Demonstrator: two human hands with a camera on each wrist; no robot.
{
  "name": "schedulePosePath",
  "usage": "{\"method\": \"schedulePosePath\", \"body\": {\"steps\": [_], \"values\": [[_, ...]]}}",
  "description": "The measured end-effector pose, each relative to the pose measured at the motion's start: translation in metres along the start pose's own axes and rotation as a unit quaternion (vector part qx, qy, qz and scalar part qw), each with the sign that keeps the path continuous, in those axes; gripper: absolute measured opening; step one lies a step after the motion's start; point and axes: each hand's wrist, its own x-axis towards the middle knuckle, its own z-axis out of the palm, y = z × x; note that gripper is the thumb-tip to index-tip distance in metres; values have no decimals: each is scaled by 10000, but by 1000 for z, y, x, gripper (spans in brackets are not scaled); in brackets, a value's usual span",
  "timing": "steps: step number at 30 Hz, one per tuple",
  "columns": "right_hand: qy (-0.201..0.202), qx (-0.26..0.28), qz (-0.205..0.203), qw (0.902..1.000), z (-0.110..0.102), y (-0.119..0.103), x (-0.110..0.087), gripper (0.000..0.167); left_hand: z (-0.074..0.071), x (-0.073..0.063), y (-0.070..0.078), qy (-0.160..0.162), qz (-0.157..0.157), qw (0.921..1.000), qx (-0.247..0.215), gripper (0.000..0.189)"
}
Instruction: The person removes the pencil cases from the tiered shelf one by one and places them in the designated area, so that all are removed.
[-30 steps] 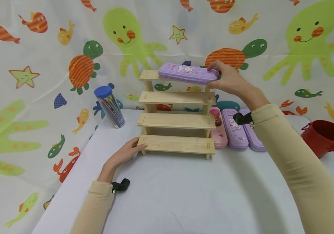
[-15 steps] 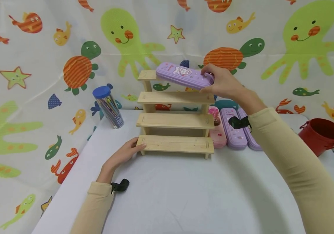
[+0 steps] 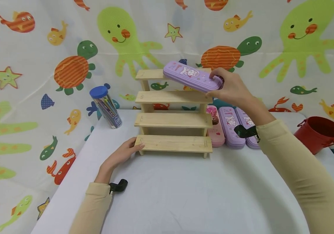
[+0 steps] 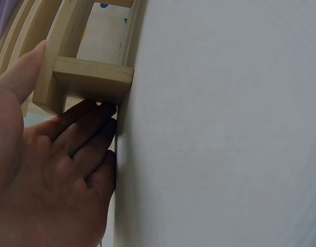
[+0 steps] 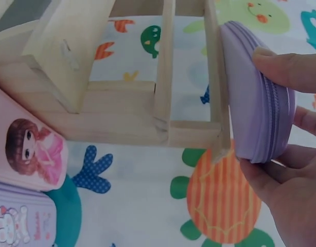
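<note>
My right hand (image 3: 232, 86) pinches the right end of a purple zipped pencil case (image 3: 191, 75) with a rabbit picture on its lid. The case slants across the top board of a four-step wooden shelf (image 3: 173, 120), its right end lower than its left. In the right wrist view, the case's flat underside (image 5: 243, 98) stands right beside the top board's edge, thumb and fingers on opposite sides of the zip. My left hand (image 3: 123, 151) holds the left end of the lowest step, thumb on top. In the left wrist view, its fingers (image 4: 88, 134) reach below the step's end.
Right of the shelf lie a pink pencil case (image 3: 217, 135) and two purple ones, the nearer being a rabbit pencil case (image 3: 232, 130). A red bucket (image 3: 316, 139) stands farther right. A blue-lidded pencil tube (image 3: 107, 109) stands left, before a sea-animal cloth (image 3: 184, 29).
The purple pencil case first tilted, its right end dropping off the top board's line, then shifted right with my right hand. My left hand stays on the lowest step.
</note>
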Motion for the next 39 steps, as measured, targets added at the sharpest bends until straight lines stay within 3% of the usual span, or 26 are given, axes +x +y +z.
{"method": "schedulePosePath", "body": {"steps": [23,39], "values": [[429,-85,178,9989,-15,26,-42,56,0,0,3,-6,39,10000,-19,80],[668,50,834,9943,-33,54,-70,62,0,0,2,-6,19,10000,47,83]]}}
